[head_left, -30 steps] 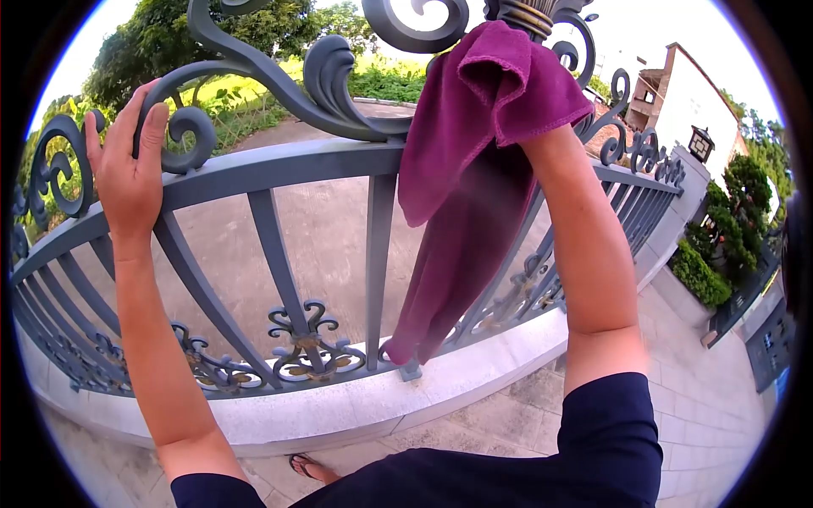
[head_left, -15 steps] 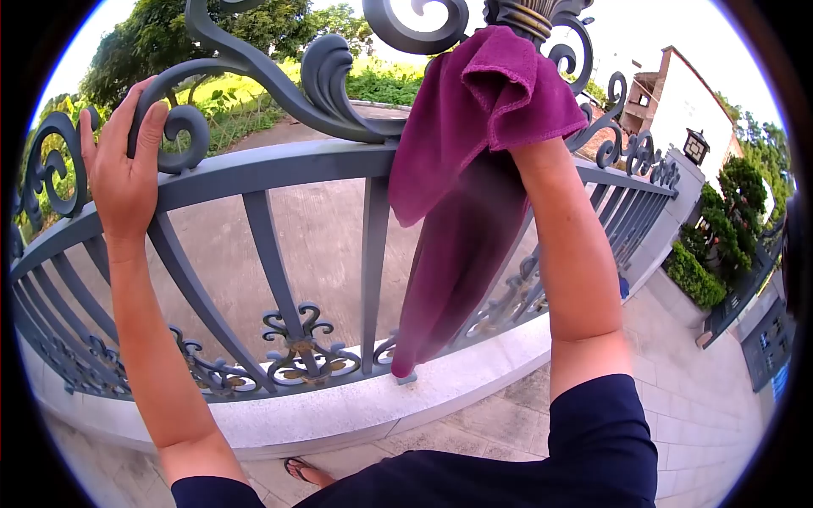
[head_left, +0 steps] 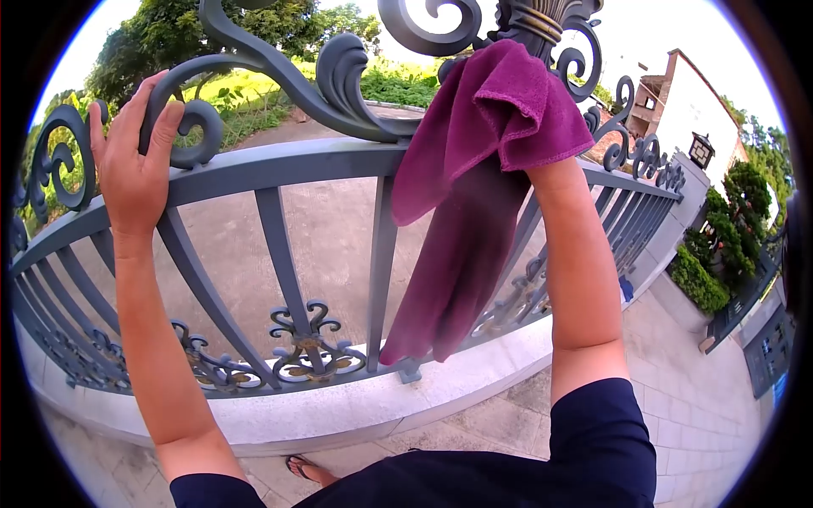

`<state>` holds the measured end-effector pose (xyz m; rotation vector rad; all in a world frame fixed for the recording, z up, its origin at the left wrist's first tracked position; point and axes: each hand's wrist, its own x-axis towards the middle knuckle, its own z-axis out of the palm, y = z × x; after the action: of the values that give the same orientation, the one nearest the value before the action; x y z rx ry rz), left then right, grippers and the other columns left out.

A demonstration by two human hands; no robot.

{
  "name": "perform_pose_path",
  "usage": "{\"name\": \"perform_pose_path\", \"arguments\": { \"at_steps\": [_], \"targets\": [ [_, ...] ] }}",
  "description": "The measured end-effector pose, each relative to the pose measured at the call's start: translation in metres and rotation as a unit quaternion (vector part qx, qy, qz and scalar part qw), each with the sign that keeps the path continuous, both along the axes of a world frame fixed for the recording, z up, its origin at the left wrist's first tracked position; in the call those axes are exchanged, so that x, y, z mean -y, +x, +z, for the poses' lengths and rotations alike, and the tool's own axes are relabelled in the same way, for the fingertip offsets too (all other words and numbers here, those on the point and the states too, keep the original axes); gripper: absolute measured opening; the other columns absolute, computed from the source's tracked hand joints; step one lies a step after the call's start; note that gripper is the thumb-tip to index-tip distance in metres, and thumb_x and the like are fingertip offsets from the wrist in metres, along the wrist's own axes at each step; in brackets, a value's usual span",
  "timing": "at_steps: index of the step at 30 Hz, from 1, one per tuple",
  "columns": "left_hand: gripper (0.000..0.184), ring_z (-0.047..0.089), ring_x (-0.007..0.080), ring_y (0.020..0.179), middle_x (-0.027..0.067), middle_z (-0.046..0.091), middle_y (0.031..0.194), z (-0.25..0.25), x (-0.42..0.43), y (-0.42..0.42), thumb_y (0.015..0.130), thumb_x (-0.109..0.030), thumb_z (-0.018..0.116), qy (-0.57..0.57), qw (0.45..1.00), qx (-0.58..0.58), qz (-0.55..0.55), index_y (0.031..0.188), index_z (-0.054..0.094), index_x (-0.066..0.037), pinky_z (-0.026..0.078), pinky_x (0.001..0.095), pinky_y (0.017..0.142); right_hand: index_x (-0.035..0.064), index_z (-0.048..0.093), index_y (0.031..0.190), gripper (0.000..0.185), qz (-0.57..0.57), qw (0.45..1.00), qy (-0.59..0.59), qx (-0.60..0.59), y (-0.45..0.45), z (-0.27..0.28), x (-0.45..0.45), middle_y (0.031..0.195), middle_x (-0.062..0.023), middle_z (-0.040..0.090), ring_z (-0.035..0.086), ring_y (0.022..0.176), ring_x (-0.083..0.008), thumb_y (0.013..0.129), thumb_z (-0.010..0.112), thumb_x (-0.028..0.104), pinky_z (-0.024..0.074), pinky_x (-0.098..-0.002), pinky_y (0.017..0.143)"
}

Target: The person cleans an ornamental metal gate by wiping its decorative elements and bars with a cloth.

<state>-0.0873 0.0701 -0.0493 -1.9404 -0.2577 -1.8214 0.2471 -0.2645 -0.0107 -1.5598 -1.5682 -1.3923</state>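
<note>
My left hand (head_left: 138, 165) is wrapped round a curled scroll of the grey metal fence (head_left: 288, 165), at the left, with its thumb on the near side. A purple cloth (head_left: 500, 110) covers my right hand, so its fingers are hidden; only the wrist and forearm show below it. The cloth lies against the base of the banded ornament (head_left: 538, 21) above the top rail, and its long end hangs down in front of the fence bars almost to the white ledge (head_left: 356, 411).
Behind the fence are a paved ground (head_left: 330, 229) and green plants. A lantern (head_left: 701, 151) stands on a pillar at the right, with bushes (head_left: 699, 279) beside it. My sandalled foot (head_left: 309, 470) is on the tiles below.
Under the cloth, my right hand has come down slightly from the ornament's banded part. The hanging end of the cloth has swung. My left hand keeps its place on the scroll.
</note>
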Motion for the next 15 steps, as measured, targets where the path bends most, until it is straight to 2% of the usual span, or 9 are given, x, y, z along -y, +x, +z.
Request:
{"name": "perform_pose_path", "arguments": {
  "at_steps": [2,5,7,9,13,15],
  "targets": [
    [0.044,0.073,0.0209,0.109,0.0047,0.079,0.113,0.001,0.003,-0.001,0.108,-0.046,0.061,-0.006,1.000,-0.002,-0.001,0.137,0.072,-0.014,0.016,0.0478,0.132,0.0063,0.068,0.134,0.039,0.044,0.997,-0.048,-0.033,0.000,0.008,0.010,0.125,-0.0090,0.075,0.073,0.110,-0.0210,0.097,0.078,0.011,0.0599,-0.0317,0.093],
    [0.044,0.072,0.0208,0.109,0.0046,0.079,0.113,0.000,0.001,0.001,0.109,-0.046,0.061,0.002,1.000,0.003,-0.003,0.137,0.072,-0.014,0.016,0.0475,0.132,0.0062,0.068,0.134,0.039,0.036,0.998,-0.013,-0.054,0.024,0.005,-0.001,0.125,-0.0095,0.074,0.073,0.110,-0.0211,0.097,0.079,0.012,0.0599,-0.0310,0.093],
    [0.043,0.073,0.0206,0.109,0.0046,0.079,0.113,-0.001,0.002,0.001,0.109,-0.045,0.061,0.004,1.000,0.001,-0.001,0.137,0.072,-0.014,0.016,0.0475,0.132,0.0070,0.071,0.131,0.037,-0.024,0.999,0.003,-0.042,0.005,0.003,0.001,0.124,-0.0107,0.075,0.073,0.109,-0.0221,0.096,0.080,0.016,0.0599,-0.0321,0.091],
    [0.042,0.073,0.0204,0.108,0.0047,0.080,0.112,0.001,0.000,0.000,0.109,-0.045,0.061,0.022,1.000,0.002,0.001,0.137,0.072,-0.014,0.017,0.0475,0.132,0.0074,0.072,0.129,0.036,-0.068,0.997,0.009,0.036,-0.004,0.002,0.003,0.123,-0.0111,0.075,0.074,0.108,-0.0225,0.096,0.081,0.017,0.0600,-0.0325,0.091],
    [0.043,0.072,0.0199,0.108,0.0050,0.079,0.111,0.001,0.004,-0.003,0.108,-0.044,0.062,-0.005,1.000,-0.013,0.001,0.138,0.071,-0.014,0.015,0.0477,0.132,0.0082,0.072,0.130,0.037,-0.045,0.998,-0.044,-0.019,-0.001,0.014,0.005,0.122,-0.0109,0.075,0.073,0.109,-0.0243,0.095,0.081,0.020,0.0595,-0.0343,0.093],
    [0.044,0.072,0.0197,0.108,0.0050,0.079,0.112,0.001,0.002,-0.001,0.108,-0.044,0.062,0.008,1.000,-0.005,-0.001,0.138,0.071,-0.013,0.015,0.0481,0.132,0.0087,0.071,0.130,0.037,0.037,0.996,0.000,-0.078,0.003,0.004,-0.002,0.121,-0.0107,0.074,0.073,0.108,-0.0244,0.096,0.081,0.018,0.0597,-0.0346,0.091]
  ]
}}
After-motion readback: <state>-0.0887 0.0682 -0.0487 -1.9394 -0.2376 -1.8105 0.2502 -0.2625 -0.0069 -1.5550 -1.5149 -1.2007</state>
